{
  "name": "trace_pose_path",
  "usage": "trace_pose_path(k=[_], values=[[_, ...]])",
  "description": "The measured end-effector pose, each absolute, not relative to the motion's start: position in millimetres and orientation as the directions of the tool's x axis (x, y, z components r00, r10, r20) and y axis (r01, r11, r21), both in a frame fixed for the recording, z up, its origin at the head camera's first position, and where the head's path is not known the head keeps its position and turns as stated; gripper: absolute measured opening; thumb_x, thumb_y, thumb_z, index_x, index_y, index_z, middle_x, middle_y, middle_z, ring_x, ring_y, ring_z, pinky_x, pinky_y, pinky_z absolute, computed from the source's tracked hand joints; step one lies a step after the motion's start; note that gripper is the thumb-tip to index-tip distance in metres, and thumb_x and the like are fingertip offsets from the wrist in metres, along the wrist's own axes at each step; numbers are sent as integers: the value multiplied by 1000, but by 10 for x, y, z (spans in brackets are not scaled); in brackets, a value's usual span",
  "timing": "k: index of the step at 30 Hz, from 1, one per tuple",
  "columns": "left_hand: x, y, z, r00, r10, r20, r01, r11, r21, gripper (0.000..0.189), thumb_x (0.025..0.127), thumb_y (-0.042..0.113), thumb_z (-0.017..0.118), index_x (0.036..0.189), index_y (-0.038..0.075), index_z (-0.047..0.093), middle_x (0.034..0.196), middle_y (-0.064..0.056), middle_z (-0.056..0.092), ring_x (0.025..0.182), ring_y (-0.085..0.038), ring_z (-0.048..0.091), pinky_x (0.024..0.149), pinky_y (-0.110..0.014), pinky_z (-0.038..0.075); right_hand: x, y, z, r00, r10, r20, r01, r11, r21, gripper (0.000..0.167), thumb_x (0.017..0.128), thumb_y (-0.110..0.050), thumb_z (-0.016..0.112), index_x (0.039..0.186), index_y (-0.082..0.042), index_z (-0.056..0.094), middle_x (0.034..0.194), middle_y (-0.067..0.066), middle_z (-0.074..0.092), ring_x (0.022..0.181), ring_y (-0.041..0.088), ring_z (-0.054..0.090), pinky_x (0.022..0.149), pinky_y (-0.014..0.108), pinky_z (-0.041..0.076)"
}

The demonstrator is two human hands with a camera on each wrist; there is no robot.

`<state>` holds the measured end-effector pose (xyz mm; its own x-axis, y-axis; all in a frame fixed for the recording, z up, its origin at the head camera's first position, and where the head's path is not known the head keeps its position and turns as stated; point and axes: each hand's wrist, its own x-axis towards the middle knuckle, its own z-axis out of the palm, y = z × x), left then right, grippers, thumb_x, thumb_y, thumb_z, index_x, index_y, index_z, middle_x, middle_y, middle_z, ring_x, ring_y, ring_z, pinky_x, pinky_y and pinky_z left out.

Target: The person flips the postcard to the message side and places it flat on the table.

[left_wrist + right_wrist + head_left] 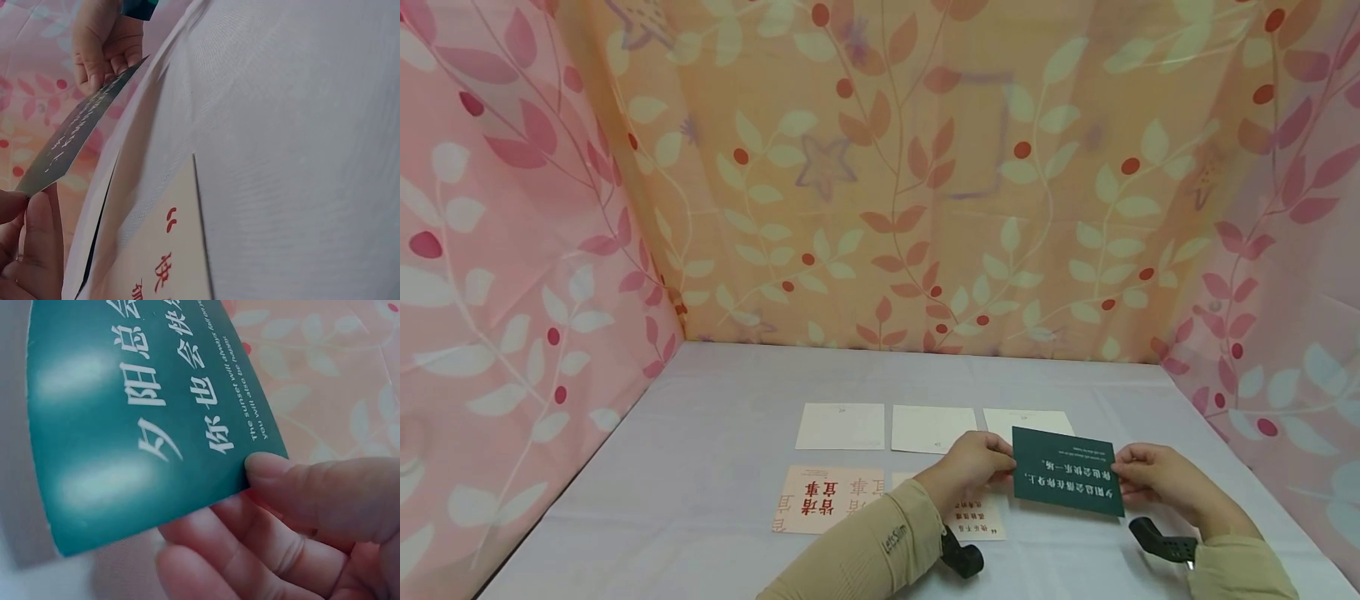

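Observation:
Both hands hold a dark green card [1066,472] with white lettering above the table, upside down in the head view. My left hand [970,467] pinches its left edge between thumb and fingers. The right hand [1157,483] pinches the opposite edge, its thumb [269,470] on the printed face in the right wrist view. Under my left forearm lies a cream card [977,521] with red lettering, partly covered by the sleeve. To its left is a pinkish card [823,500] with large red characters.
Behind, a row of pale cards lies on the white tablecloth [700,467]: a left one [840,427], a middle one [928,427] and a right one [1030,419] partly hidden by the green card. Patterned cloth walls [895,208] stand at the back and both sides.

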<state>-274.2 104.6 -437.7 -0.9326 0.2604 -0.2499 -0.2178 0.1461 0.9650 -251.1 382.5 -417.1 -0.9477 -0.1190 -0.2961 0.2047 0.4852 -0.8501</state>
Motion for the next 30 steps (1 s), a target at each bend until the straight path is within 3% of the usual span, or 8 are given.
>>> trace_pose_path(k=[9,22,30], values=[[-2748,1020,-4365,-926,269,-263,-233,139,962,9,81,8,67,73,12,66,70,-4,64,62,-14,59,60,-27,52,-2530,3855,-4180,-959,-59,-279,214,500,-840,19,92,-14,53,96,4,59,83,8,64,74,23,62,68,35,54],[-2765,980,-4373,-934,268,-237,-225,74,971,3,75,9,73,75,7,71,69,-3,65,60,-12,59,63,-30,54,-2505,3903,-4153,-975,-74,-210,148,491,-859,27,90,-14,57,101,10,60,88,9,66,78,21,64,70,33,54],[-2764,989,-4374,-932,277,-234,-223,72,972,4,77,10,72,79,6,72,70,-3,66,60,-11,60,64,-30,55,-2498,3912,-4140,-977,-88,-195,132,469,-873,27,90,-12,56,102,13,59,86,7,65,77,19,64,70,33,54]])
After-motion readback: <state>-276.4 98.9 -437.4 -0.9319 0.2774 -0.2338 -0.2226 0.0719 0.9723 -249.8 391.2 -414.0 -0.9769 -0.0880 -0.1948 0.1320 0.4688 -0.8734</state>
